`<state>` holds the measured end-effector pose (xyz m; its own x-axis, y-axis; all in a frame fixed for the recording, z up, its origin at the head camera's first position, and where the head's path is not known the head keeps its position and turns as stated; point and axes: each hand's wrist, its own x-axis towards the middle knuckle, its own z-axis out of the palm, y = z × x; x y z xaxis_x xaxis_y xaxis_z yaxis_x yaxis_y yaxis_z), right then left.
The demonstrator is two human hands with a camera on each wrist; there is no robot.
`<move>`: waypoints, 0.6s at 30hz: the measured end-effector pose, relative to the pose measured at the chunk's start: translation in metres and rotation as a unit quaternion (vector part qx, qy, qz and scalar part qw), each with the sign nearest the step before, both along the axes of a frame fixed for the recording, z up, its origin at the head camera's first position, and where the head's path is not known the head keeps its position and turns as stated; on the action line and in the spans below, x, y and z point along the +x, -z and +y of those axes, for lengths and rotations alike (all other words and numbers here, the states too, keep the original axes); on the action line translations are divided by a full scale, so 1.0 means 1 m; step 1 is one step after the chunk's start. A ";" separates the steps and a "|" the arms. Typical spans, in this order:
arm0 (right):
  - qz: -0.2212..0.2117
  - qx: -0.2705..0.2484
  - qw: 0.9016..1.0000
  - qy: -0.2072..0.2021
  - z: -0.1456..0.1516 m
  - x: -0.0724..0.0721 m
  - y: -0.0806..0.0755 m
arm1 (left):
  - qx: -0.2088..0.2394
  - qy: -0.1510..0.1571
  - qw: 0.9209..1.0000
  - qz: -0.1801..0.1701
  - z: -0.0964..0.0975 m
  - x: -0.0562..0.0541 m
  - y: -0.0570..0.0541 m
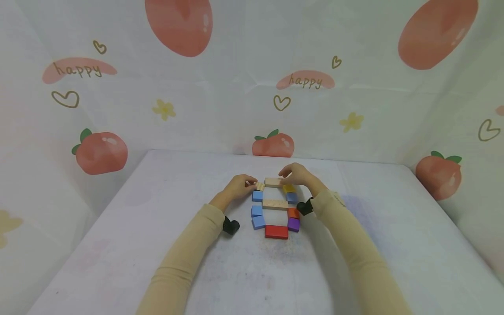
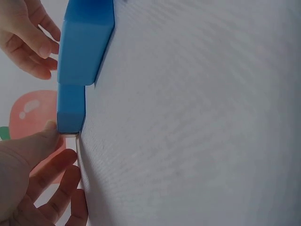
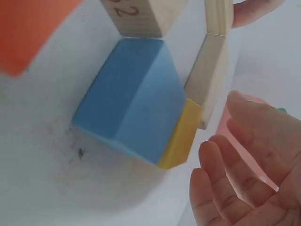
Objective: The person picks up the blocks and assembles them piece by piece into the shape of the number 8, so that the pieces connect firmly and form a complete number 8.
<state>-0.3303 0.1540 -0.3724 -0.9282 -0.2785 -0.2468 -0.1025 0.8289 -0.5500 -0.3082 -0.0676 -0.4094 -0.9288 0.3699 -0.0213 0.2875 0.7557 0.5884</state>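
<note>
Toy blocks lie on the table in a closed outline with a bar across its middle. At its far left corner my left hand pinches a small wooden block with thumb and fingertips. That block meets the end of a long wooden block at the far side. My right hand hovers by the far right corner, fingers loosely bent and holding nothing. Below it are a yellow block and a blue block. In the left wrist view, two blue blocks partly hide the small wooden one.
A second long wooden block bridges the middle. Nearer me are blue blocks on the left, orange and purple on the right, and a red block in front. A printed cloth hangs behind the table.
</note>
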 end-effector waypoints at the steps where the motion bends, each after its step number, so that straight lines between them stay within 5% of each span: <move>1: 0.002 0.000 1.000 -0.003 0.001 0.001 -0.001 | -0.001 0.001 1.000 0.000 0.000 0.000 0.000; 18: 0.066 -0.048 0.995 -0.052 0.028 0.019 -0.006 | 0.001 0.004 1.000 -0.029 -0.006 0.000 -0.002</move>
<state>-0.3118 0.1825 -0.3662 -0.9159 -0.3908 -0.0922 -0.2615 0.7548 -0.6016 -0.3079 -0.0737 -0.4071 -0.9231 0.3773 -0.0742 0.2587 0.7523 0.6059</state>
